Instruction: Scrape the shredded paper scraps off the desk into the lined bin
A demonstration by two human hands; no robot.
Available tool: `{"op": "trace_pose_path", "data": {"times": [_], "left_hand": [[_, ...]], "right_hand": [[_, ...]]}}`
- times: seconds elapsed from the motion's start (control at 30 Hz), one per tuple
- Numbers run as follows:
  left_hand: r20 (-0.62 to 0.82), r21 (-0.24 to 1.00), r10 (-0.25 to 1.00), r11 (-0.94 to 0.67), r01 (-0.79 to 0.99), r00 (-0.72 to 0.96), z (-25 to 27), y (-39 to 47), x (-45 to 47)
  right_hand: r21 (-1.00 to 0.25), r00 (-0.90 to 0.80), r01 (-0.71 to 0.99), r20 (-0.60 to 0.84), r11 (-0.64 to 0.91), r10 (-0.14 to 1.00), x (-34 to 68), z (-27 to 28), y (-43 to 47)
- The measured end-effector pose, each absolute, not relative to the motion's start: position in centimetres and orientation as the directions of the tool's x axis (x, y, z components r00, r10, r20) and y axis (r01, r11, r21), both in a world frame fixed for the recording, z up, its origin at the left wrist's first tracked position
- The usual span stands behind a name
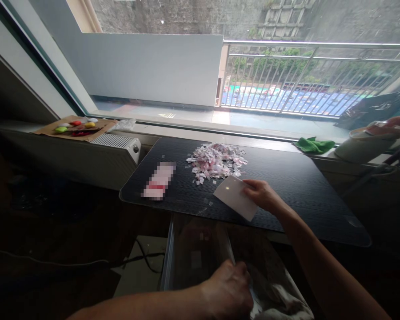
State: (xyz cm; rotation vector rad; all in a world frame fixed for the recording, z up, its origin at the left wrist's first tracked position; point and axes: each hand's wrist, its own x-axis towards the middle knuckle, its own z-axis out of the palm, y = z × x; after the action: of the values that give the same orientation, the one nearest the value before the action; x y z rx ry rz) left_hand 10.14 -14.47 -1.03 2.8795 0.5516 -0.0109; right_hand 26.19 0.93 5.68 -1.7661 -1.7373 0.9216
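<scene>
My right hand (262,194) grips a white plastic scraper (235,198), a flat, slightly curved sheet held tilted over the dark tabletop (286,178). Just beyond its far edge lies a loose heap of small paper scraps (216,161), white and pinkish. A few stray bits lie near the table's front edge. Below that edge my left hand (228,286) is closed on the rim of what looks like a clear plastic bin (200,240); the fingertips are hidden. To the heap's left lies a pink and red slip (160,180), blurred out by pixelation.
A radiator (116,146) stands left of the table, beside cardboard (76,126) bearing colourful small items. Along the sill on the right are a green cloth (315,145) and a pale bucket (365,144). A cable (150,256) trails below on the left. A window spans the back.
</scene>
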Motion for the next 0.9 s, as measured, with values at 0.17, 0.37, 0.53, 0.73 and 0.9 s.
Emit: {"op": "trace_pose_path", "data": {"times": [0.17, 0.37, 0.53, 0.73, 0.9], "left_hand": [[0.006, 0.180, 0.359, -0.918, 0.352, 0.933, -1.2, -14.7, 9.8], [0.055, 0.134, 0.395, -0.913, 0.385, 0.917, -2.1, -15.3, 9.6], [-0.019, 0.178, 0.390, -0.905, 0.387, 0.921, -1.9, -15.0, 9.9], [0.035, 0.157, 0.403, -0.906, 0.394, 0.914, -1.8, -15.3, 9.7], [0.017, 0.176, 0.407, -0.900, 0.398, 0.913, -2.1, -15.4, 9.8]], "right_hand": [[-0.784, -0.157, 0.619, -0.183, -0.047, 0.970, 24.3, 5.6, -0.6], [-0.805, -0.150, 0.592, -0.167, -0.047, 0.975, 24.1, 6.2, 0.0], [-0.794, -0.148, 0.603, -0.207, -0.077, 0.967, 23.3, 5.6, 0.5], [-0.813, -0.344, 0.583, -0.248, -0.001, 0.906, 22.4, 6.3, -1.1], [-0.779, -0.209, 0.627, -0.153, 0.012, 0.966, 23.2, 6.5, -1.3]]}}
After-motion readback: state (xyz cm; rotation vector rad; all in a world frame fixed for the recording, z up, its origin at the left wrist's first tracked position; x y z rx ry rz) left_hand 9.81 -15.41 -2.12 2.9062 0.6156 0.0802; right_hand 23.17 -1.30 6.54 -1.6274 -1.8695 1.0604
